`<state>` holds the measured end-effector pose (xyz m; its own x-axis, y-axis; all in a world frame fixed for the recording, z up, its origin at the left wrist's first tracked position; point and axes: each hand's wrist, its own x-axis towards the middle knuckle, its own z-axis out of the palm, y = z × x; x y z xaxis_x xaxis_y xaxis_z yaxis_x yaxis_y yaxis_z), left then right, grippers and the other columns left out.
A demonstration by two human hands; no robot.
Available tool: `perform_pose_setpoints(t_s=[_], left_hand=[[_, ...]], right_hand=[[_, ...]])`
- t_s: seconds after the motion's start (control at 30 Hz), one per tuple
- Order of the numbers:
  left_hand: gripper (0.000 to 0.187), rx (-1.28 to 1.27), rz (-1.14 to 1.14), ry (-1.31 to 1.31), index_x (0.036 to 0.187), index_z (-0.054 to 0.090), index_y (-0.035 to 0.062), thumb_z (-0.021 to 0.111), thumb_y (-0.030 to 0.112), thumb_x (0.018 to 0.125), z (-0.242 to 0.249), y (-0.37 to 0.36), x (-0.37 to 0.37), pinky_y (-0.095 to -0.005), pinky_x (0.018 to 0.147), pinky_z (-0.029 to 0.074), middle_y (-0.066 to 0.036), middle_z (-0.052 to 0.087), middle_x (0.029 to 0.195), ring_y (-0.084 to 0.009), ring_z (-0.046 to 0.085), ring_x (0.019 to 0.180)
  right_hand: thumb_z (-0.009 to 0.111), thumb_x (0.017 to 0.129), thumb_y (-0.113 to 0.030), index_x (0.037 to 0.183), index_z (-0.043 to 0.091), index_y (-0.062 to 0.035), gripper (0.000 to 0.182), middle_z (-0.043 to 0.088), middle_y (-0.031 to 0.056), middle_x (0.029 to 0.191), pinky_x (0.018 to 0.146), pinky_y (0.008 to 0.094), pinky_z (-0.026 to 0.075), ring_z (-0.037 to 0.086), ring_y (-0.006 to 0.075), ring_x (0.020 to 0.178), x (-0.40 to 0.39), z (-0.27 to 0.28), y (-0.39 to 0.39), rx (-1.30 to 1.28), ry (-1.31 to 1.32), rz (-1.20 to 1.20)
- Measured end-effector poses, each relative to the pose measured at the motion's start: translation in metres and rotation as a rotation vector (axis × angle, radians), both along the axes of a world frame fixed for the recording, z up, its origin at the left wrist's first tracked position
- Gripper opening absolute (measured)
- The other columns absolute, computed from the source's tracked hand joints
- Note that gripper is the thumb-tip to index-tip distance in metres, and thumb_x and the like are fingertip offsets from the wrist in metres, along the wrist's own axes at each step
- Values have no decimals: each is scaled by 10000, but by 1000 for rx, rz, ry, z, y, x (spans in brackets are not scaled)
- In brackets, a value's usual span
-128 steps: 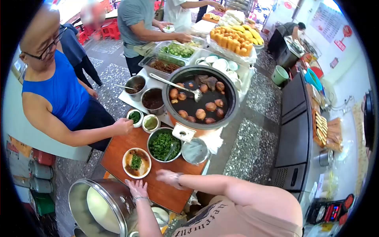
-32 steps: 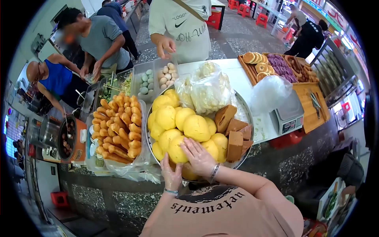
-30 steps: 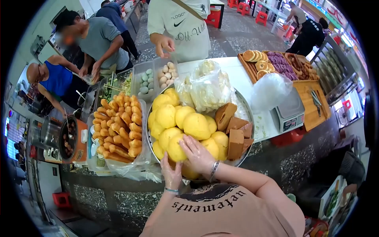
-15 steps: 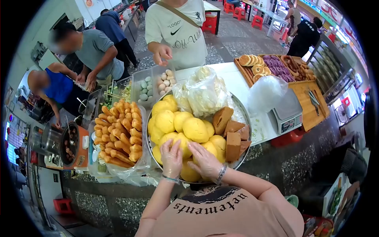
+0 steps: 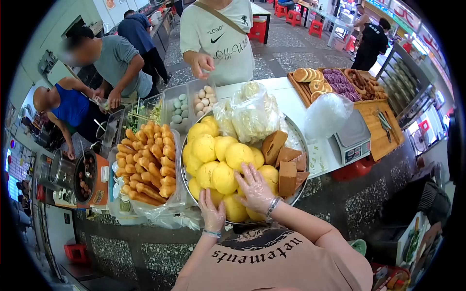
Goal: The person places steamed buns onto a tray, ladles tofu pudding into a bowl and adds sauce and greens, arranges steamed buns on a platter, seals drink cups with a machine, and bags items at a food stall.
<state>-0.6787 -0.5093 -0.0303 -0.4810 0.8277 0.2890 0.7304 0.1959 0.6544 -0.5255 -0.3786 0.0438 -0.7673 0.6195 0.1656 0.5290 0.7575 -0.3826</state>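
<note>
A large round metal tray (image 5: 305, 180) holds a pile of yellow steamed buns (image 5: 204, 148). Thin clear gloves cover both of my hands. My left hand (image 5: 212, 211) rests at the near edge of the pile, thumb and fingers apart, against the lower buns. My right hand (image 5: 256, 190) lies spread over the buns, its fingertips beside a bun (image 5: 224, 179) near the middle; neither hand grips one. Brown cake blocks (image 5: 287, 178) sit on the tray's right side. Behind the buns is a clear plastic bag (image 5: 255, 116) of pale food.
Fried dough sticks (image 5: 148, 167) fill a bin at left, with egg boxes (image 5: 177, 107) behind. A scale (image 5: 350, 140), an empty-looking plastic bag (image 5: 329, 116) and tongs (image 5: 385, 123) are at right. A person in a white shirt (image 5: 218, 43) stands opposite; others work at left.
My hands have parted from around a middle bun. The left moved down toward the tray's near rim; the right spread out and shifted slightly up. The facing person's hand barely moved.
</note>
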Motion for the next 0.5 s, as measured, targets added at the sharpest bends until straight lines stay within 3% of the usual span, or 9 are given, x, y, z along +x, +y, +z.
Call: perform_pose_setpoints(t_s=[0.17,0.23,0.3,0.5], left_hand=[[657,18,1,-39,1379,327,-24,631,101,810,7,-2,2,-474,1081,272,-270,305,1393,-431,309,1292],[650,20,0,-43,1375,331,-26,628,102,812,7,0,1,-473,1081,271,-270,309,1391,-431,310,1292],[632,31,1,-41,1367,343,-32,621,104,816,5,-1,1,-475,1081,271,-272,319,1385,-432,315,1290],[620,47,12,-32,1359,353,-38,616,104,816,7,-1,2,-478,1081,271,-273,330,1377,-434,322,1285]], right_hand=[[686,766,-319,1420,328,-76,784,245,247,1474,1068,551,277,295,448,1333,5,18,-14,-14,39,0],[676,795,-303,1416,337,-80,742,311,271,1426,1072,526,279,334,468,1297,11,27,-24,-20,-73,104],[672,798,-299,1416,341,-93,731,320,252,1428,1056,554,288,337,466,1295,17,27,-31,-39,-58,95],[633,807,-337,1401,375,-105,689,324,194,1456,1066,584,254,323,392,1341,27,8,-32,-41,-142,42]])
